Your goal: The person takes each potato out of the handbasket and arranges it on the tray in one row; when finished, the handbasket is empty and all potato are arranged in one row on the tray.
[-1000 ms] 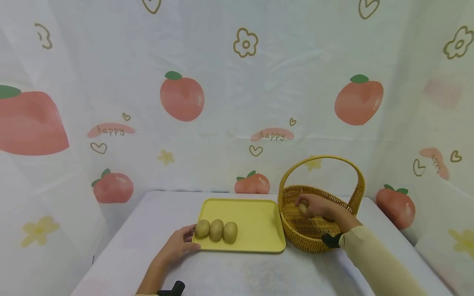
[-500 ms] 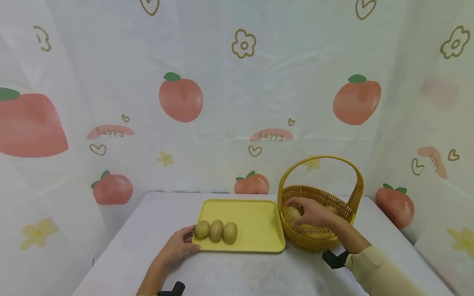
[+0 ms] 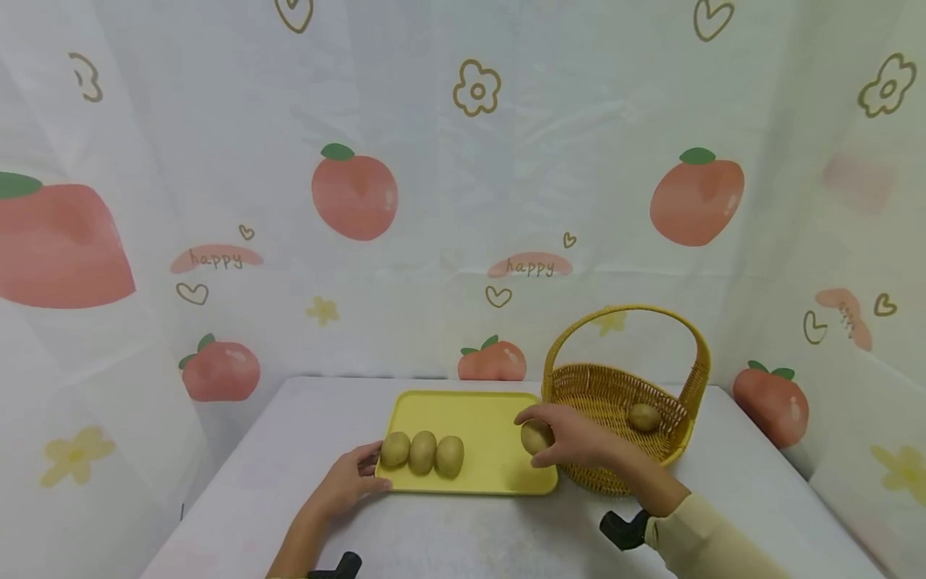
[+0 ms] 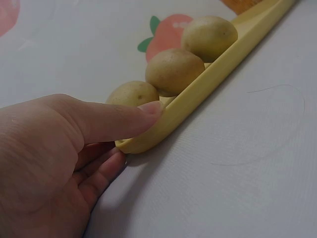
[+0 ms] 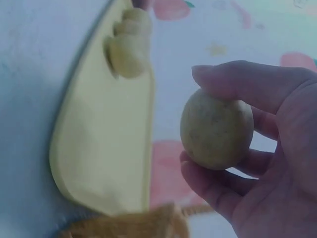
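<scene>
My right hand (image 3: 575, 437) pinches a potato (image 5: 216, 130) between thumb and fingers, raised over the right end of the yellow tray (image 3: 492, 410). Three more potatoes (image 3: 423, 452) stand side by side at the tray's left end. There my left hand (image 3: 349, 481) grips the tray's near left corner, its thumb on the rim (image 4: 163, 124) and the other fingers against the outside and below. One potato (image 3: 644, 417) lies inside the wicker basket (image 3: 608, 386), at its right side.
The basket touches or nearly touches the tray's right end, and its tall arched handle (image 3: 629, 307) rises above it. Behind the white table (image 3: 304, 410) hangs a cloth backdrop (image 3: 434, 305) printed with fruit.
The right hand has lifted a potato out of the basket and carried it left over the tray. The left hand and the three tray potatoes have stayed put.
</scene>
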`<state>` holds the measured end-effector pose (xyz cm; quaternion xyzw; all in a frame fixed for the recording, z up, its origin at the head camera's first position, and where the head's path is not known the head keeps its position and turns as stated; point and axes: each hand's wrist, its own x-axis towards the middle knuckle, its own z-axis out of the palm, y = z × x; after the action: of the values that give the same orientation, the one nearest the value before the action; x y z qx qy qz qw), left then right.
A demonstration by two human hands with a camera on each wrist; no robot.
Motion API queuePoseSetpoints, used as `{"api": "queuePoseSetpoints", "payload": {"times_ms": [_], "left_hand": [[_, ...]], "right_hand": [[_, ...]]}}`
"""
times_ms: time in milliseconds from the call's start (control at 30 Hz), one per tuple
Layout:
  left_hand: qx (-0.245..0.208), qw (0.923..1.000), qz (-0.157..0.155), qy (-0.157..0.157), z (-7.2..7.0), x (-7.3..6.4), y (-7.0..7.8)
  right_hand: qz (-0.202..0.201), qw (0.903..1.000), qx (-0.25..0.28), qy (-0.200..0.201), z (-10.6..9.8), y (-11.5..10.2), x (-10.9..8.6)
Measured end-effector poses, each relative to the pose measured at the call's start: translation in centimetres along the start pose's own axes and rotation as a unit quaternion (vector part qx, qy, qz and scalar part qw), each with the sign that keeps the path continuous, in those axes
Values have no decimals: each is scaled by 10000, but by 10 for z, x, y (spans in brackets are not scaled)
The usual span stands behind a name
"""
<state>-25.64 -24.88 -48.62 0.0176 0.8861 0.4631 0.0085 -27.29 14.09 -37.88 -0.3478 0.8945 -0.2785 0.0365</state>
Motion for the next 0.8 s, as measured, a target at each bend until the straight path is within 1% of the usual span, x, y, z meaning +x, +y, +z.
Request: {"api": "queuePoseSetpoints", "payload": {"times_ms": [167,300,567,667,800], "left_hand": [[-7,10000,25,6,0,0,1],[-88,9999,53,-4,1,0,-1],[-72,10000,13,-22,1,1,-2],[-49,10000,20,-34,0,1,-2],[-51,10000,43,-18,0,0,-1]], "right_hand": [[-223,9996,-160,-24,22,-6,16],[-271,9996,-70,27,41,-3,29],[-20,9982,147,586,82,9,56],[87,9980,149,612,94,12,63],[257,9981,178,536,104,14,69]]}}
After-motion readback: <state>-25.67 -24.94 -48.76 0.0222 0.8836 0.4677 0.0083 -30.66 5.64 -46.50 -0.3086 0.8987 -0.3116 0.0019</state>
